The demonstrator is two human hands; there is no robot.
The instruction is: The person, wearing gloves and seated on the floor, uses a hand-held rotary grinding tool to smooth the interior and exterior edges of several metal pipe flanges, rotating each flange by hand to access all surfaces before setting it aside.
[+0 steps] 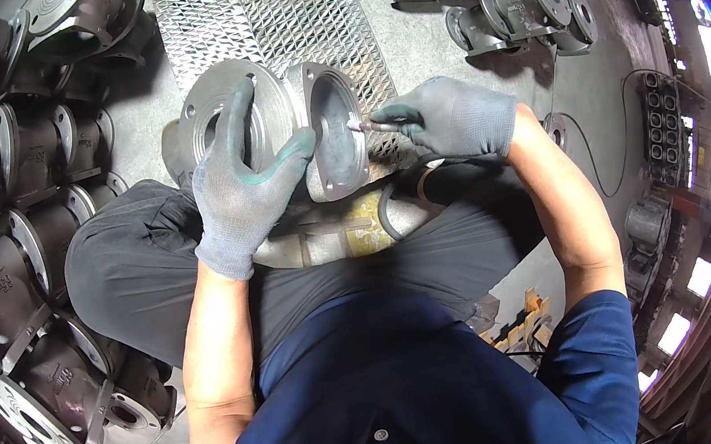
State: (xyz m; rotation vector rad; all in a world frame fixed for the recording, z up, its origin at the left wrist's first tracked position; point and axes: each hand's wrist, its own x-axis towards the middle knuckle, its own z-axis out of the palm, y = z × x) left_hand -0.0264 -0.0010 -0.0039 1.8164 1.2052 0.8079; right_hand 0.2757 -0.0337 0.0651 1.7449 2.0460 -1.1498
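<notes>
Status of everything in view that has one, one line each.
Left hand: gloved, spread, touching the flanged casting
Flanged casting: uncovered opening facing right
Right hand: gloved, closed on the tool
Tool: held, white tip at opening
Left-side castings: stacked

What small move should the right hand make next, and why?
Probably slide the thin tool along the inside of the metal casting: the right hand has its pale tip at the opening, and the left hand grips the casting.
</notes>
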